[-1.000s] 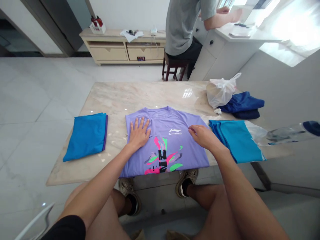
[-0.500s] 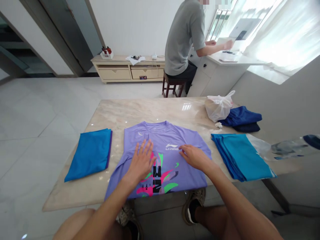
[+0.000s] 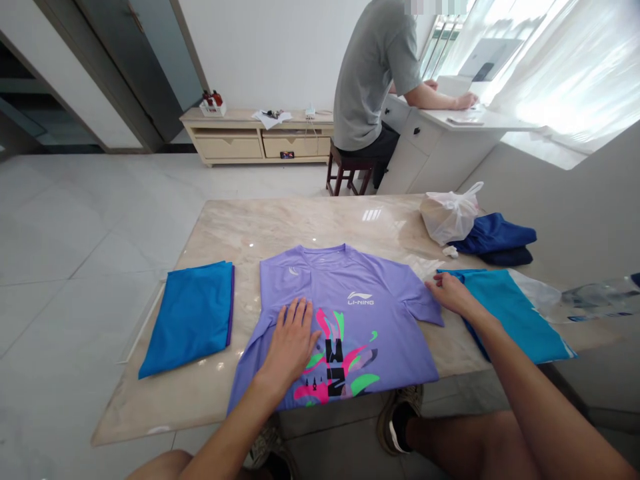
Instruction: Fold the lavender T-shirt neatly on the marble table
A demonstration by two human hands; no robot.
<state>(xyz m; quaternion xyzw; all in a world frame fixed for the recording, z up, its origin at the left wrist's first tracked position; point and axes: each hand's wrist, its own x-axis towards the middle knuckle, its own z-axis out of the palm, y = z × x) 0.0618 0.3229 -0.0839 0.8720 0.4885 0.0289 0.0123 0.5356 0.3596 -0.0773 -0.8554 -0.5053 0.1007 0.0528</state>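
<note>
Purple T-shirt spread face up at the near middle of the marble table, hem hanging past the near edge, so lower part cut off from sight behind the table rim. Left hand pressed flat on the shirt's left chest, fingers spread apart, holding nothing. Right hand at the shirt's right sleeve, touching its outer edge; fingers curled close together, whether pinching cloth or only resting impossible to tell. Right sleeve partly tucked under the hand, left sleeve folded under and out of sight.

Folded blue cloth lying at the left, apart from the shirt, a purple layer peeping from its right edge. Stack of teal cloths at the right, partly covered by the right forearm. Farther right, a clear plastic object, blurred and cut by the frame edge, not identifiable. White plastic bag and dark blue garment at the far right corner, the bag overlapping the garment. Beyond the table, a seated person in a grey shirt at a white desk, back turned, head blurred out.
</note>
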